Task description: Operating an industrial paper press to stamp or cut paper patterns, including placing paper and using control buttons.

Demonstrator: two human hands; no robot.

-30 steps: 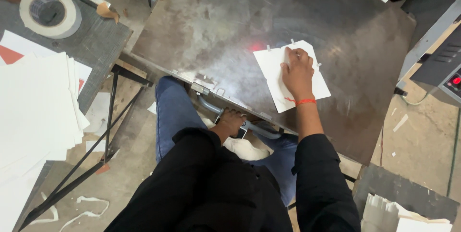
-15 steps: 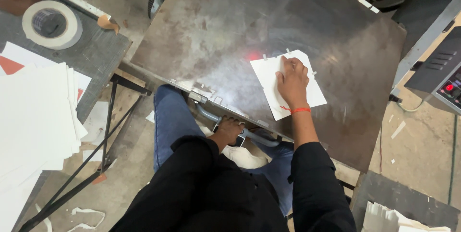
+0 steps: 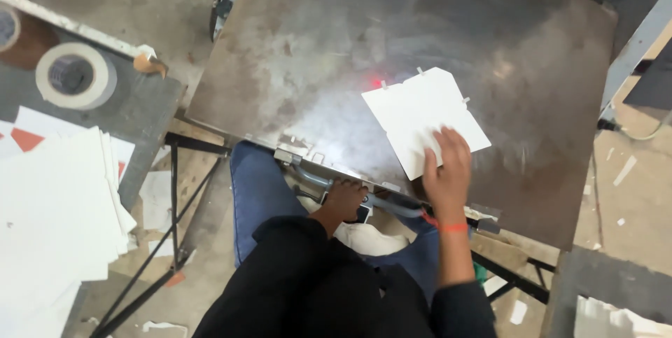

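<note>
On the steel table, right hand lies flat on white card; left hand grips lever.

Right hand extended, fingers flat; left hand curled near lap.

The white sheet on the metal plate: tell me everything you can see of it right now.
The white sheet is a flat, thin piece that looks like card or paper, roughly square with small tabs jutting from its edges. It lies turned at an angle on the right part of the dull, scuffed metal plate, near a red light spot. The right hand presses its fingers on the sheet's near corner. The left hand is off it, on a handle under the plate's edge.
</note>
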